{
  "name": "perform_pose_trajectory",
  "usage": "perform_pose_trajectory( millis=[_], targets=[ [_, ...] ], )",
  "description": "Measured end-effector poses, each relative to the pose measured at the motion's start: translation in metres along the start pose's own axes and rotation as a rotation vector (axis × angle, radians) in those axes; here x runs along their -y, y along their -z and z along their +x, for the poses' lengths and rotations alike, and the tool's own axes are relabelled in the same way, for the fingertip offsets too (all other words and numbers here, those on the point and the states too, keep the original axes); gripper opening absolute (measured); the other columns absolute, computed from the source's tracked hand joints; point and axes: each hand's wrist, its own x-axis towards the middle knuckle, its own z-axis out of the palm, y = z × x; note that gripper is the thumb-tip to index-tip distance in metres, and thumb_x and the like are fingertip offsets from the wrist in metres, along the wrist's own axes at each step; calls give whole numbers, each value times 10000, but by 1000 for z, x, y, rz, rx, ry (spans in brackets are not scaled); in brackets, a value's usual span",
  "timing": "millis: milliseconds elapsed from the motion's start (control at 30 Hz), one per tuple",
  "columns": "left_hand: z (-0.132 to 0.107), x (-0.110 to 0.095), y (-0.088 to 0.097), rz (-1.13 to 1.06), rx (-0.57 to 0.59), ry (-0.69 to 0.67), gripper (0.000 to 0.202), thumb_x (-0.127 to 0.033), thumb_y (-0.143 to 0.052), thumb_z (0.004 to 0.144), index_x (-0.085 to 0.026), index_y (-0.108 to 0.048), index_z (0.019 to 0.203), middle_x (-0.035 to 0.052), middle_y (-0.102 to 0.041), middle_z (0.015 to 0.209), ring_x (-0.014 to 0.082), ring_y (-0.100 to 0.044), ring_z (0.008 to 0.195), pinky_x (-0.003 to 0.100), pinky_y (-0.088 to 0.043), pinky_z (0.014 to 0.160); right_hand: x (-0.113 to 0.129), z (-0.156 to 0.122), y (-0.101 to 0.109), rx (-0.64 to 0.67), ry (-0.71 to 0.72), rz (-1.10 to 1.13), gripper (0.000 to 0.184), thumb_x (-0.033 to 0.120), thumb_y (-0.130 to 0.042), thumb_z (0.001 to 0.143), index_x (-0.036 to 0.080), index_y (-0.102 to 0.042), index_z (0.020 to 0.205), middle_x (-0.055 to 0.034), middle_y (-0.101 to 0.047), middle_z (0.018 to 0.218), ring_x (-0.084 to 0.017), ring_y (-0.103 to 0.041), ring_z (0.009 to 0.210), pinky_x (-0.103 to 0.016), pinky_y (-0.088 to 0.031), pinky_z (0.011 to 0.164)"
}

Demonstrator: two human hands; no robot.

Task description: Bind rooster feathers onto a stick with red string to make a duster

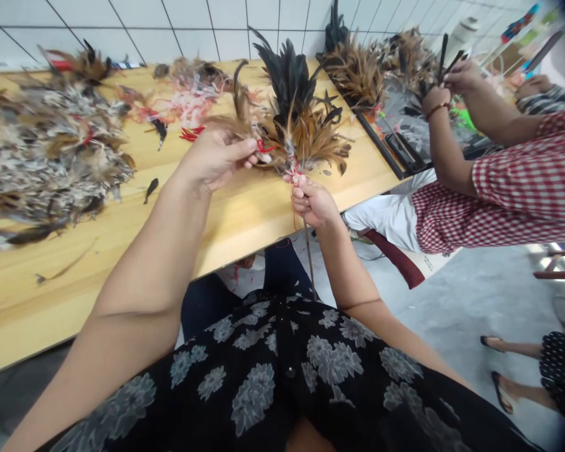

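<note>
My right hand (pixel 312 199) is closed around the thin stick (pixel 309 257) of a feather duster, just below where red and white thread (pixel 294 172) is wound. Above it the duster's black feathers (pixel 287 81) fan out over golden-brown ones (pixel 320 141), lying over the table. To the left, my left hand (pixel 223 154) pinches a small bunch of brown feathers (pixel 241 107) with red thread (pixel 262 147) at its end, close beside the duster. The fingers of my left hand partly hide that bunch.
A big pile of mottled feathers (pixel 51 144) covers the left of the wooden table (pixel 235 220). Pink and red threads (pixel 188 103) lie behind my left hand. At right, a co-worker's hands (pixel 447 88) handle dark feathers over a black-edged tray (pixel 365 129). A tiled wall (pixel 193 28) stands behind.
</note>
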Motion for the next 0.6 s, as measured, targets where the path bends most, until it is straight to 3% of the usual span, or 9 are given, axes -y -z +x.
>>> perform_pose_trajectory(
  millis=[133,267,433,600],
  targets=[
    [-12,-22,-26,123,16,1,501,-577,-998,745,-220,-660,845,58,-694,780,239,-736,777,412,-619,723,-2,4,-9,14,1,-79,288,212,-422,1151,180,-544,893,113,-340,563,-37,-103,453,-157,-94,446],
    [-14,-18,-38,216,-84,31,350,-315,-986,802,-204,-658,856,46,-672,740,282,-773,778,406,-640,699,-9,6,-13,21,8,-170,249,201,-509,1116,181,-531,868,113,-378,561,-20,-124,444,-147,-100,438],
    [-15,-6,-31,221,-73,26,325,-275,-973,787,-209,-659,838,33,-647,678,294,-768,749,393,-647,662,-14,9,-15,13,22,-219,247,238,-598,1093,188,-518,864,118,-396,568,-14,-138,448,-152,-98,441],
    [-18,-7,-22,192,-105,2,298,-259,-955,790,-211,-670,858,43,-647,683,337,-781,861,426,-658,728,-13,8,-15,79,15,-237,226,303,-592,1112,173,-577,927,112,-412,576,-28,-153,459,-157,-123,441]
  ],
)
